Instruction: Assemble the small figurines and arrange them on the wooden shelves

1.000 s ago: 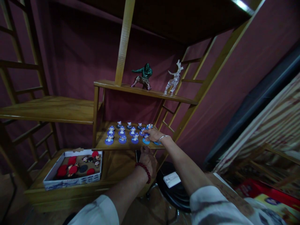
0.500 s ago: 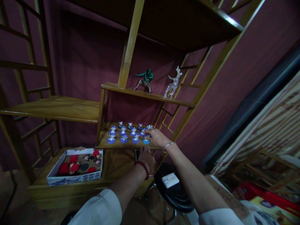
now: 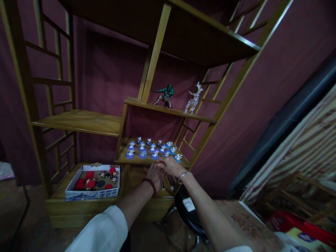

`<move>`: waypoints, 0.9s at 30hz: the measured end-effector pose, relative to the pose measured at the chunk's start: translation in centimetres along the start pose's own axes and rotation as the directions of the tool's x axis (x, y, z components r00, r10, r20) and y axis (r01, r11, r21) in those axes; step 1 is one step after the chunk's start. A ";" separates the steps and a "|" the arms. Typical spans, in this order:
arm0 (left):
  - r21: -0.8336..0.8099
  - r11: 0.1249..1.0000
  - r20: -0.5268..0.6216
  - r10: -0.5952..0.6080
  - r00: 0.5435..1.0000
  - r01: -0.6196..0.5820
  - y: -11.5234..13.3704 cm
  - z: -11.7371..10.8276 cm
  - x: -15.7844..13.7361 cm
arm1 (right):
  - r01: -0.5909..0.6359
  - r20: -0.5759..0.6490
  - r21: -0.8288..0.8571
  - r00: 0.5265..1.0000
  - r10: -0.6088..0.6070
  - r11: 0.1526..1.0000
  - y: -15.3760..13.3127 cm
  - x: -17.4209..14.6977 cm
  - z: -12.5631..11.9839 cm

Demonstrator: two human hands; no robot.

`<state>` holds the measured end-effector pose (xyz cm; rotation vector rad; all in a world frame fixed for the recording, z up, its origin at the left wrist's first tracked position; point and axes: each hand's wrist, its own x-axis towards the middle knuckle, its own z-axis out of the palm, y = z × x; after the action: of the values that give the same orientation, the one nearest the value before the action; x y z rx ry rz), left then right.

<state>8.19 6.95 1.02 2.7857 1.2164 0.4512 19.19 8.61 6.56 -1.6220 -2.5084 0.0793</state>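
Just in front of the small shelf board, my left hand, with a red bead bracelet at its wrist, meets my right hand, with a silver bangle. The right fingers are closed, pressed against the left ones. The left fingers look curled and are partly hidden; whatever lies between the hands is too small to make out. Behind them, rows of figurines on round bases stand upright on the shelf board: purple figurines, black-based figurines at the back and blue-based figurines at the right.
An open cardboard box with red-based figurines sits lower left. Above, a green crouching statue and a clear deer figure share a shelf. Below right is a black stool bearing a white packet. A wooden post rises centrally.
My right hand has drawn back from the right end of the figurines and come to my left hand. More blue-based figurines now show there. The view has shifted slightly.
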 end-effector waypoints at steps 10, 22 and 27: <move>0.039 0.999 -0.104 -0.030 0.994 0.035 -2.6 0.2 -2.2 | -0.080 -0.129 -0.035 0.989 0.075 0.996 -1.4 0.5 0.9; 0.162 0.984 0.068 -0.088 0.994 0.076 -1.3 -1.0 -0.8 | -0.190 -0.160 -0.129 0.973 0.168 0.973 0.2 7.7 -4.1; 0.224 0.972 0.093 -0.089 0.992 0.066 -0.7 -2.1 -0.6 | -0.205 -0.012 -0.187 0.978 0.207 0.961 0.9 11.2 -4.2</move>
<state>6.71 6.88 2.74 2.8841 1.4261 0.1739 16.12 19.00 11.68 -1.9560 -2.4065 -0.1319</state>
